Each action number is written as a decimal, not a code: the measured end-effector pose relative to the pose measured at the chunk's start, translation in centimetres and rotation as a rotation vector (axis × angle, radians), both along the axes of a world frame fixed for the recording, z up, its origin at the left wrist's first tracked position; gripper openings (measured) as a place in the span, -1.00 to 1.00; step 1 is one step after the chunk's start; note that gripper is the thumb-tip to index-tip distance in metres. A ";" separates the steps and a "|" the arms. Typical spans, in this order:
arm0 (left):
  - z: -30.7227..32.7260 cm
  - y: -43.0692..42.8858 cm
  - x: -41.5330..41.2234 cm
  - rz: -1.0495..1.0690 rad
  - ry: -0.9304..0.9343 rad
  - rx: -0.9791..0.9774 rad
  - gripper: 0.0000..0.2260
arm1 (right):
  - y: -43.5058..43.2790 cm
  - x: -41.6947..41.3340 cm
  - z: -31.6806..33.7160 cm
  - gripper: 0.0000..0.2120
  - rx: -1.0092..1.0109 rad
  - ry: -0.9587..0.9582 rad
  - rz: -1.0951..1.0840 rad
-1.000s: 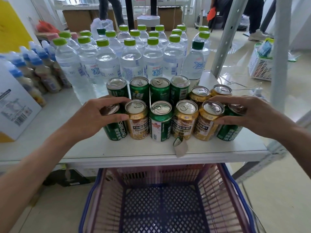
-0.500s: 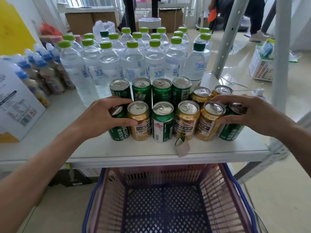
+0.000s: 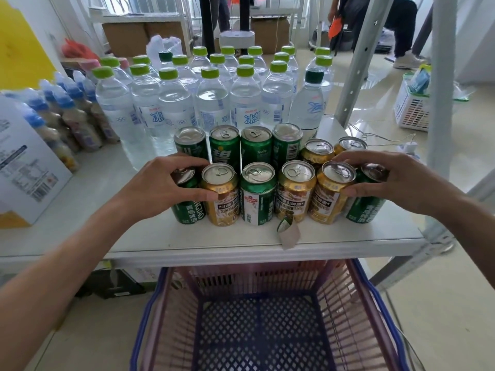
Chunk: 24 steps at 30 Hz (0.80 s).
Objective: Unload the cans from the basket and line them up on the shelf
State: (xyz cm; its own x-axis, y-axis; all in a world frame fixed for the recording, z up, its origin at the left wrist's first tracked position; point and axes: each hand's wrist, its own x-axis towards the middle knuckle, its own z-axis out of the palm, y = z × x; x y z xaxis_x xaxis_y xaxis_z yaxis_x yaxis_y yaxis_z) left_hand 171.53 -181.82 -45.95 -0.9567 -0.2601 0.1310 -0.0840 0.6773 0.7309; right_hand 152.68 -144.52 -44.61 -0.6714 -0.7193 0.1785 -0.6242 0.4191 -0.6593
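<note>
Fingers [image 3: 187, 163] of your left hand [image 3: 158, 187] clasp the end green can [image 3: 187, 194]; your right hand [image 3: 396, 180] grips the far green can [image 3: 367, 194], squeezing the front row of cans [image 3: 257, 194] together on the shelf [image 3: 187, 236]. Basket [image 3: 267, 330] below looks empty, near edge cut off. Final straightening; next, let go without tipping any.

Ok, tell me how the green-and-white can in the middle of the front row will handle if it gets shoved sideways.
The green-and-white can stands upright with gold cans close on both sides, so it probably slides with them rather than tips. Its tab looks unopened, so likely full and heavy for its size. Knocked over, its round body would roll.
</note>
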 end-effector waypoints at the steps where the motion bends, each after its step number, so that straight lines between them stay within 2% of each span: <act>1: -0.1 0.1 0.0 0.006 0.005 -0.012 -0.28 | 0.0 0.1 -0.1 -0.31 0.002 0.003 0.002; 5: 0.0 0.5 0.1 0.003 0.004 -0.050 -0.35 | -0.1 0.4 0.0 -0.32 0.041 0.031 -0.022; 13: 1.7 1.2 0.6 0.005 -0.097 -0.126 -0.32 | -0.9 2.3 0.8 -0.34 0.134 0.098 -0.183; 18: 4.3 2.5 1.4 0.039 -0.201 -0.296 -0.27 | -0.3 3.7 1.1 -0.24 0.219 0.268 -0.200; 21: 5.9 4.0 3.0 0.089 -0.116 -0.484 -0.24 | -0.6 5.6 1.7 -0.31 0.247 0.323 -0.319; 24: 6.4 5.4 5.5 0.133 -0.059 -0.563 -0.36 | -1.2 8.2 2.8 -0.34 0.337 0.349 -0.419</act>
